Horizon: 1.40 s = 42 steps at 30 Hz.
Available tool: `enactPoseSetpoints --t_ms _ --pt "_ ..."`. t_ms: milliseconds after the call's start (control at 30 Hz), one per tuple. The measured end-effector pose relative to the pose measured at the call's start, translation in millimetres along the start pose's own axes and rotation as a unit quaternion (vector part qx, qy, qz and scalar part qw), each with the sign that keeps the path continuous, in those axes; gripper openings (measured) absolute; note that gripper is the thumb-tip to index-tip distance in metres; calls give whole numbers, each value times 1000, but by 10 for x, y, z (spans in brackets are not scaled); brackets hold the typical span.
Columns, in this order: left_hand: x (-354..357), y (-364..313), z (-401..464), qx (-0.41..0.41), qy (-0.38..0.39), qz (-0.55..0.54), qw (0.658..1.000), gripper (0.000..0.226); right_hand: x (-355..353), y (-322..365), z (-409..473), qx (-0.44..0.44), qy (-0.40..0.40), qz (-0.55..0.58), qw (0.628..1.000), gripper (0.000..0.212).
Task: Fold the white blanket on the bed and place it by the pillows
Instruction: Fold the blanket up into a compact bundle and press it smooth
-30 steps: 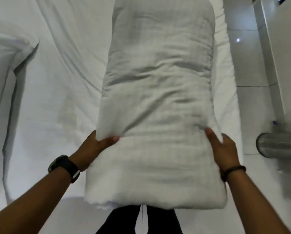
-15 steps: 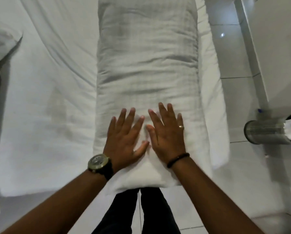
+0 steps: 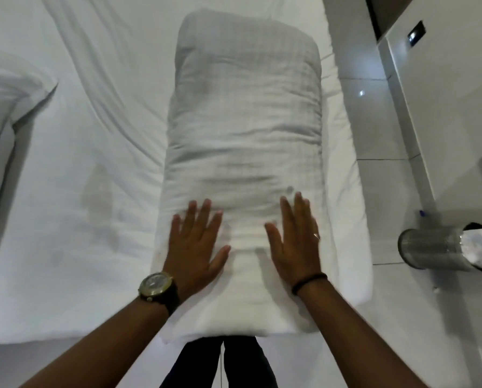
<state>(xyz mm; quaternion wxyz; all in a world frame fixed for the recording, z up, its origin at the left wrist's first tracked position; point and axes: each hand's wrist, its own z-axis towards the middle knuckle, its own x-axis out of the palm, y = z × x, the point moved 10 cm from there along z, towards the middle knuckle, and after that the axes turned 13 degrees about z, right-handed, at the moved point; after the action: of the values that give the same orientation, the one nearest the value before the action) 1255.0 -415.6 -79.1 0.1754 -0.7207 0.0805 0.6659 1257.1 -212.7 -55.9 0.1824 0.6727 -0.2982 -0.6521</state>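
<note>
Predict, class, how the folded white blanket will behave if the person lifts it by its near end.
The white blanket looks soft and puffy, so it would probably sag. Its wrinkled layers may slip apart. It dents under the left hand and right hand, so it is likely light for its bulk.

Both hands, left (image 3: 193, 247) and right (image 3: 295, 242), lie flat and apart on the folded blanket's (image 3: 245, 121) near end; pillow (image 3: 7, 107) left of the blanket

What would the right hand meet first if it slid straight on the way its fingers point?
Only more of the folded white blanket: the right hand lies flat on it, fingers aimed up its length. Nothing else shows in that line before the blanket's far end.
</note>
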Motion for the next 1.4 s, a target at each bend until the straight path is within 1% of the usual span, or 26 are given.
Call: enactPoseSetpoints --t_ms 67,133,200,233,267,300,333,367,400,467,533,600,667,733,800,833,900,967,1033,1067,1100,1167,1233,1333,1400 --pt "-100 -157 544 38 -35 4 999 68 198 321 480 -49 25 -10 998 66" --pt "-78 -63 1091 17 -44 14 999 69 343 360 932 -68 38 -39 996 63" --pt "34 227 1509 -25 -37 41 998 75 328 133 1294 -65 19 -105 992 65" --pt "100 381 1640 -42 -19 49 998 80 255 -102 1448 -33 20 -125 991 67" --pt "173 515 1728 -52 2 49 997 84 185 -437 1575 26 28 -122 992 69" --pt "217 597 1776 -57 13 46 997 87 94 -793 1633 94 33 -94 991 70" --pt "214 626 1793 -61 9 44 997 89 6 -1092 1636 162 38 -34 986 73" --pt "187 626 1782 -65 -1 44 997 90 -60 -1272 1595 205 43 24 977 77" --pt "165 615 1733 -72 -6 44 996 90 -114 -1327 1524 221 50 48 973 77" --pt "115 565 1670 -84 1 36 996 88 -232 -1168 1450 196 45 39 979 70" --pt "6 517 1747 -77 8 33 996 84 -303 -780 1530 125 25 29 991 66" --pt "-259 447 2019 -47 -21 38 998 78 -338 -308 1797 45 1 25 999 64" --pt "-543 345 2439 -11 -64 49 997 71 -310 112 2194 -12 2 22 1000 63" --pt "-738 212 2913 40 -107 88 990 64 -265 376 2632 -40 13 3 999 60" --pt "-800 174 3395 85 -123 182 972 65 -225 508 3069 -61 14 -20 998 60" --pt "-770 265 3640 81 -95 221 967 71 -214 516 3288 -65 12 -15 998 61" --pt "-753 589 4069 27 -25 249 968 92 -263 451 3682 -56 2 5 998 63" --pt "-683 962 4352 -50 25 220 974 109 -232 352 4009 -60 8 -35 998 66" --pt "-532 1347 4441 -104 75 155 980 117 -139 263 4245 -69 35 -91 993 72" --pt "-450 1524 4480 -120 85 122 982 118 -83 170 4384 -62 36 -97 993 76" --pt "-380 1604 4469 -118 79 102 985 118 -118 45 4405 -49 29 -96 994 80" --pt "-200 1744 4564 -112 77 77 988 116 -102 -275 4579 -4 19 -31 999 85" --pt "-20 1831 4623 -123 78 48 988 112 -24 -509 4702 21 18 8 1000 83" --pt "112 1909 4677 -145 71 -4 987 107 110 -584 4814 15 2 19 1000 78" --pt "124 1949 4735 -157 71 -19 985 102 123 -667 4893 22 -12 31 999 74"
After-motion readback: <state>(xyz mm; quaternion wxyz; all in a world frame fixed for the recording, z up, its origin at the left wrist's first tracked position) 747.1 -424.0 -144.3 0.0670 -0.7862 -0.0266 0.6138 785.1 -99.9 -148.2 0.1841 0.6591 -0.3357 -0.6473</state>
